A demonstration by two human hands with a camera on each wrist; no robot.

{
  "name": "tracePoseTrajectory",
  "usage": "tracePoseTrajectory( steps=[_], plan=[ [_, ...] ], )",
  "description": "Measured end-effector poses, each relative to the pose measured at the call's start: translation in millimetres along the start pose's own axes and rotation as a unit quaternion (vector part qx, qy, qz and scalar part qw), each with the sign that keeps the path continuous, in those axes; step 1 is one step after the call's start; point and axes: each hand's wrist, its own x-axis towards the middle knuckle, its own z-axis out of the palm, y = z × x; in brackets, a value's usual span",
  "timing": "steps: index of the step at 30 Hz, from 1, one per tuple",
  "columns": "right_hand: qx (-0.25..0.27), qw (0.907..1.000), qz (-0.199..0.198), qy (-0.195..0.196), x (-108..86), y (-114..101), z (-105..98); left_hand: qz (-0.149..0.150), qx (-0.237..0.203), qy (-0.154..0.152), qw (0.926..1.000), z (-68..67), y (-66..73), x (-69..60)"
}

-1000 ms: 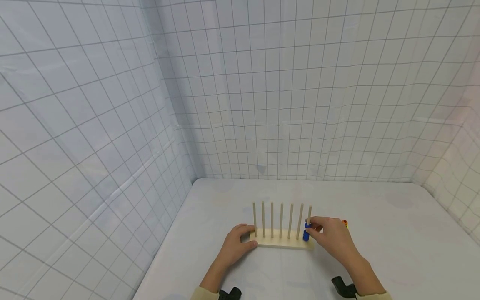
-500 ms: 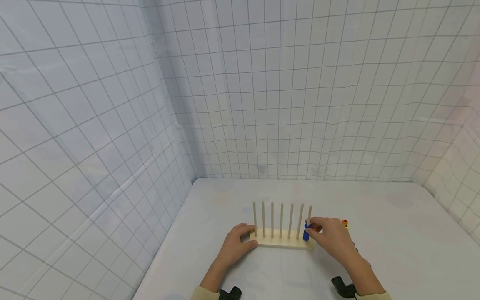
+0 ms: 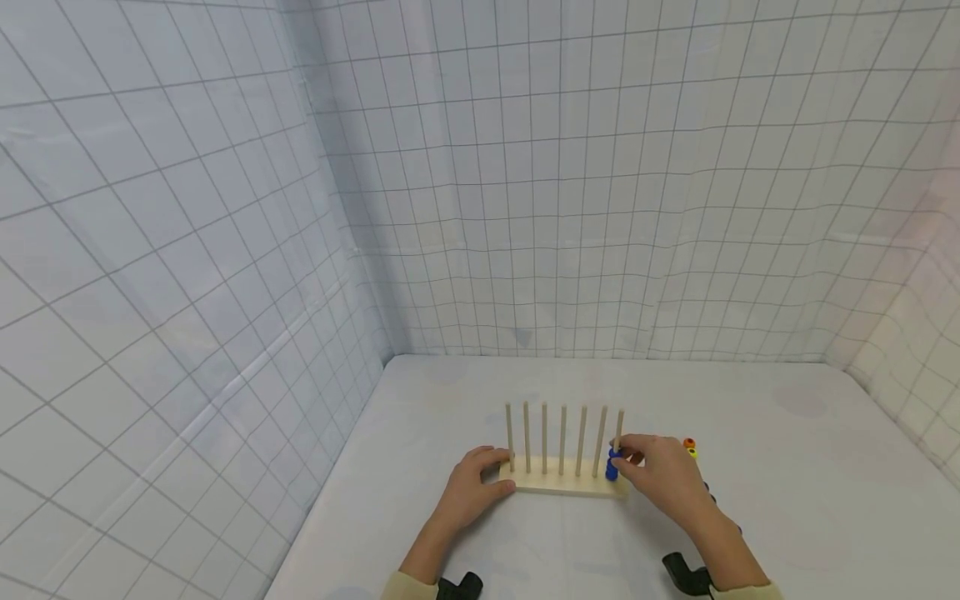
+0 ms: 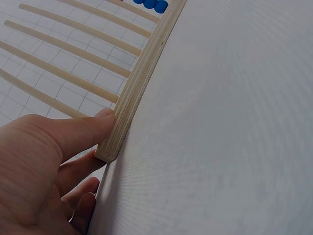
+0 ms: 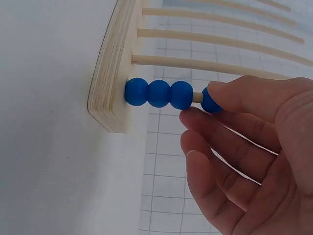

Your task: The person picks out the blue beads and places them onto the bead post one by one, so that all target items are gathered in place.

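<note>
A pale wooden board [image 3: 562, 479] with a row of several upright pegs [image 3: 563, 437] stands on the white table. My left hand [image 3: 468, 492] holds the board's left end, its thumb [image 4: 90, 132] on the near edge and fingers behind. On the rightmost peg, three blue beads [image 5: 158, 93] sit stacked against the board. Just above them, my right hand [image 3: 667, 475] pinches another blue bead [image 5: 210, 100] between thumb and finger, with the peg running through. A short bit of bare peg shows between that bead and the stack. The other pegs carry no beads.
Right of the board lie loose beads: a red-orange one [image 3: 689, 443], a yellow one [image 3: 692, 453] and dark ones [image 3: 712, 499] partly hidden by the right forearm. White gridded sheeting [image 3: 562, 208] walls the table's back and sides.
The pinched blue bead looks slightly lower on its peg. The right forearm has shifted a little, and dark beads now show beside it. My left hand stays on the board.
</note>
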Motion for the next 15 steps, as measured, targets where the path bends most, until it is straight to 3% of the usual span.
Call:
tracePoseTrajectory(
  steps=[15],
  plan=[
    [0.0, 0.9999, 0.008, -0.009, -0.8, 0.1, 2.3, 0.0, 0.011, -0.001, 0.9999, 0.9, -2.0, 0.6]
  ],
)
